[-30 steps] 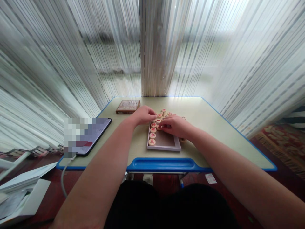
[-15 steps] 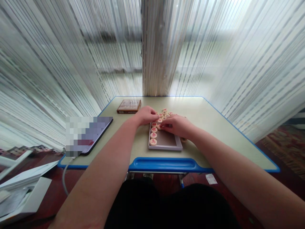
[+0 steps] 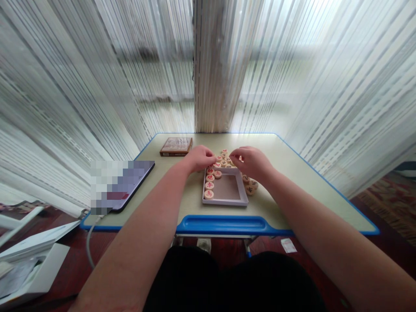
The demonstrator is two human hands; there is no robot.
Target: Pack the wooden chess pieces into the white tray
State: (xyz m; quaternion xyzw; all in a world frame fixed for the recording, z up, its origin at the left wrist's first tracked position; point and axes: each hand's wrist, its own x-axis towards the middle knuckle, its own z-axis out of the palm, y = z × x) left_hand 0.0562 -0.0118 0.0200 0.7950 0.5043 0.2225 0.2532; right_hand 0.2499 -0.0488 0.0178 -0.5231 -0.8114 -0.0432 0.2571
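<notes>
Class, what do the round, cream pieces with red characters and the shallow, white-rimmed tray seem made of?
Round cream pieces: probably smooth wood, from their warm, pale tone; plastic remains possible. White-rimmed tray: likely matt cardboard, from its dull brownish floor and straight, pale walls.

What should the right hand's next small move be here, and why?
Probably the right hand should bring one of the loose pieces near its fingertips into the tray, just nearer the person than the lone second-column piece: four pieces show along the left wall, while bare floor lies in front of that lone one.
</notes>
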